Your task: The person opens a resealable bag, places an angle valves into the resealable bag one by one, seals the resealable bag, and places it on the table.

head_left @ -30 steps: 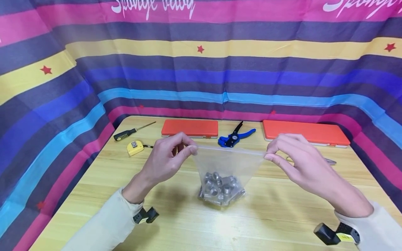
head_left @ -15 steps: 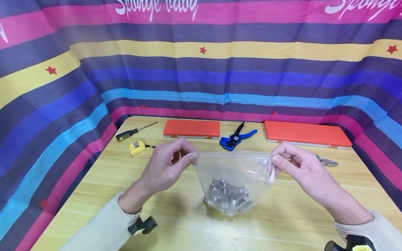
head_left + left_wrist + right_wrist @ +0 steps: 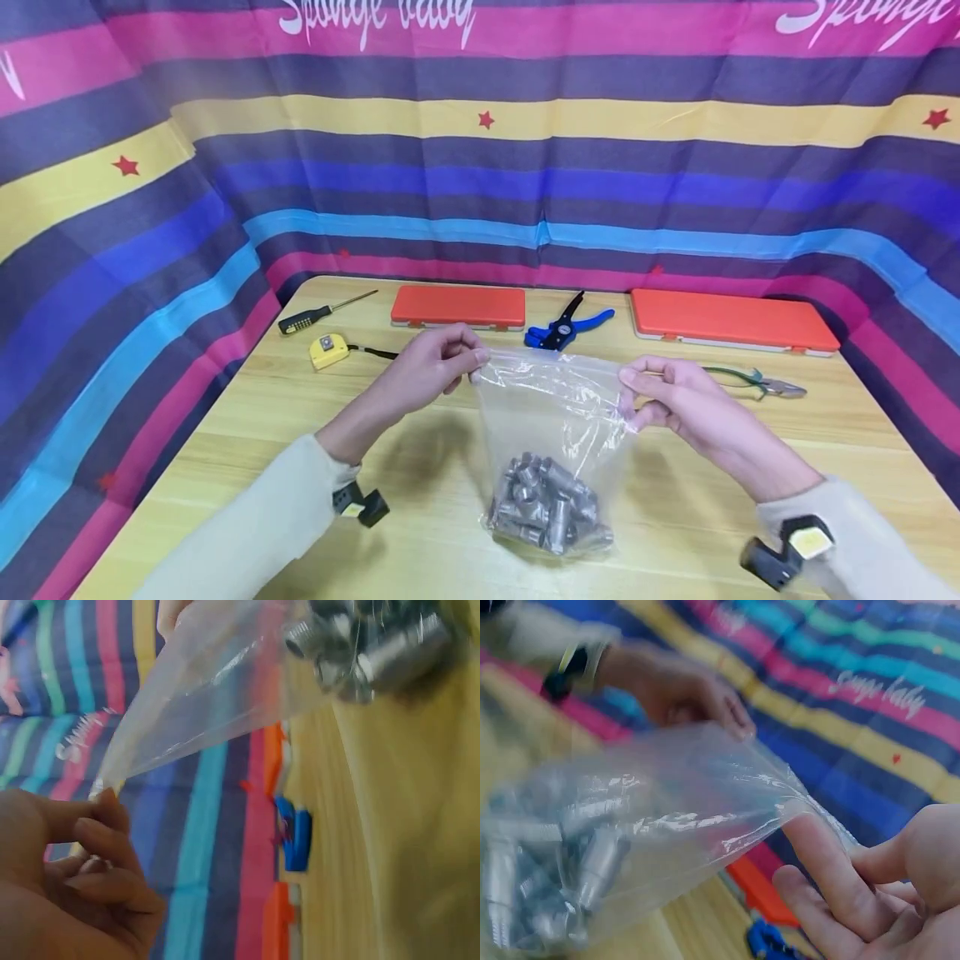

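Note:
A clear zip bag hangs between my two hands, its top edge stretched across. In its bottom lie several grey metal threaded fittings, piled together. My left hand pinches the bag's upper left corner between thumb and index finger. The upper right corner is pinched by my right hand, with a finger behind the film. In the left wrist view the bag slants up from the left fingertips to the fittings. The right wrist view shows the film drawn tight toward the right thumb and index finger.
On the wooden table, a screwdriver and a yellow tape measure lie at the left. Orange cases and blue wire strippers line the back. Green-handled pliers lie behind my right hand. A striped cloth surrounds the table.
The bag has turned and come nearer, with its fittings lower in view. My right hand has moved inward from the right, uncovering the pliers. Both hands keep hold of its corners.

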`<state>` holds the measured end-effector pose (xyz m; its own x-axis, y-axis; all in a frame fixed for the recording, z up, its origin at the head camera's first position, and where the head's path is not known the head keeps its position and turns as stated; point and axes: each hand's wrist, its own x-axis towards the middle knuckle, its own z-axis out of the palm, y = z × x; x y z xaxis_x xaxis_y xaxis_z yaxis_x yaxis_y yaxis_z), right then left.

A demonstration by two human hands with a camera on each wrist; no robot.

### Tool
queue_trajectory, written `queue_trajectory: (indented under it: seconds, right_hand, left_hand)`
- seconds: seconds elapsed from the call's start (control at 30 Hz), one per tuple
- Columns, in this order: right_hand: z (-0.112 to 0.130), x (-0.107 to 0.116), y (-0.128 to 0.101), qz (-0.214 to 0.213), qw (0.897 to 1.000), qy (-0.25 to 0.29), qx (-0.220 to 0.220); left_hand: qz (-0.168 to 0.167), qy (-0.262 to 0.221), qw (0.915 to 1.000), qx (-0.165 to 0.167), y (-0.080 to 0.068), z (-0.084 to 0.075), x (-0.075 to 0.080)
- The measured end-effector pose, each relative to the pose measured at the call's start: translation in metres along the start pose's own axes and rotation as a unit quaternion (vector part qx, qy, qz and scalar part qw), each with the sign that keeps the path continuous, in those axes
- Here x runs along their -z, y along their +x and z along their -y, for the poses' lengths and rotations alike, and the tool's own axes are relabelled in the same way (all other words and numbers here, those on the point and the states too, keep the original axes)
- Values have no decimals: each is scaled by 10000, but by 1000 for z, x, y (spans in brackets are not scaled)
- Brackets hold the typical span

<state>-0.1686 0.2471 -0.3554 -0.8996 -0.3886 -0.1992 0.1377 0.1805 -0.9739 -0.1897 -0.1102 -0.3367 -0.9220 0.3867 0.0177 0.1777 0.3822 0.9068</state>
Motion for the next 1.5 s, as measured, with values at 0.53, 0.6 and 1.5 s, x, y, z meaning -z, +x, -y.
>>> queue_trajectory:
  seconds: [0.53,0.6,1.5]
  right_hand:
    - [-62,-17,69,-1379,8700,-4676,736]
    - [-64,-14,71,-1510,8624,-4761,822]
    - [-62,-14,55,-1069,8769,-4670,391]
  left_hand:
    - [399,3046,9497,616,50,70,-29]
    - [436,3192,9446,627,53,72,-32]
    - [983,3522,9268,863,49,59,-32]
